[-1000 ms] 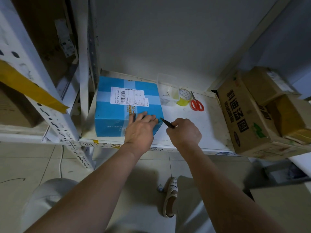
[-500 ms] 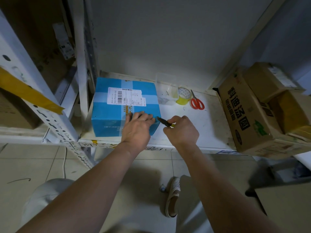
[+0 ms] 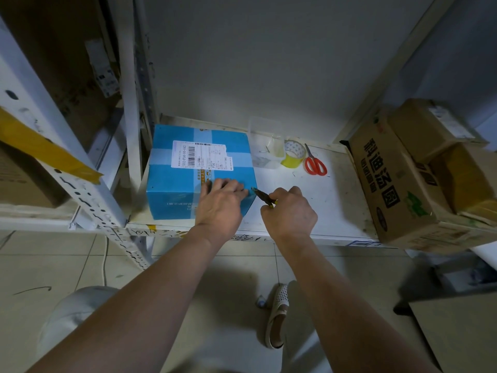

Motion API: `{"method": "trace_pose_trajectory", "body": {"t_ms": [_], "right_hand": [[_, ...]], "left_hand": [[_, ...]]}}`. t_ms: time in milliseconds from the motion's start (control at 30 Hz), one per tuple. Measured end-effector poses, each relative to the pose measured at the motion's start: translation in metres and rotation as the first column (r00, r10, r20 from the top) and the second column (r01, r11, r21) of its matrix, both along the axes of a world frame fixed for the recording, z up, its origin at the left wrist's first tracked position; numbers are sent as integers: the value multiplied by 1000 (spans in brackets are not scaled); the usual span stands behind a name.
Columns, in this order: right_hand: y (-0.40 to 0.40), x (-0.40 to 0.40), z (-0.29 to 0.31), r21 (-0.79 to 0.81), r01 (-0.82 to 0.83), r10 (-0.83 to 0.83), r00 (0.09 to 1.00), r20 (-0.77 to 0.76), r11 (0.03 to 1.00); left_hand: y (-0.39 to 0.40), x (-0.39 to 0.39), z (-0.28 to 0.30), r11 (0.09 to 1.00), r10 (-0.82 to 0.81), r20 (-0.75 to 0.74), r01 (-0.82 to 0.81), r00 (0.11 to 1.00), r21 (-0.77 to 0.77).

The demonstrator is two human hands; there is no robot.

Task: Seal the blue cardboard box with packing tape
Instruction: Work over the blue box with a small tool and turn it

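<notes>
- Left hand [image 3: 221,204] lies flat, fingers straight, on the blue box [image 3: 177,184]'s near right corner, as before.
- Right hand [image 3: 290,211] still grips a dark cutter [image 3: 262,196], tip now touching that corner.
- Box stays on the white shelf [image 3: 309,189]; tape roll [image 3: 293,153] and scissors [image 3: 315,164] unmoved behind.

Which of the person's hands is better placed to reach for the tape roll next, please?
Right, probably. The right hand is nearer the tape roll, though it grips a dark tool. The left hand rests flat on the blue box.
</notes>
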State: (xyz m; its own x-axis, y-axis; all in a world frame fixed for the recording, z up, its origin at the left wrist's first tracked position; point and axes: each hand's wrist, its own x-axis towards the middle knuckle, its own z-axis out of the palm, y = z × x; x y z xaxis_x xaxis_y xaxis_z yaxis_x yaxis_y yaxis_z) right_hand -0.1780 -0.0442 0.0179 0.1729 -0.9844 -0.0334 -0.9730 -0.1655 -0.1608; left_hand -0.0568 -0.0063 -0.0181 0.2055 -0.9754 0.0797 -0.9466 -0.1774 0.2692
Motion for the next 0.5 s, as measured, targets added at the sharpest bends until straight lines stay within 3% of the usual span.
{"method": "trace_pose_trajectory", "body": {"t_ms": [333,500], "right_hand": [[0,2,-7,19,-9,8,1000,25,1000],[2,-1,-15,-3,17,-17,994,109,1000]], "left_hand": [[0,-1,0,1000,15,-16,-15,1000,-6],[-1,0,1,1000,21,-30,-21,999,4]]}}
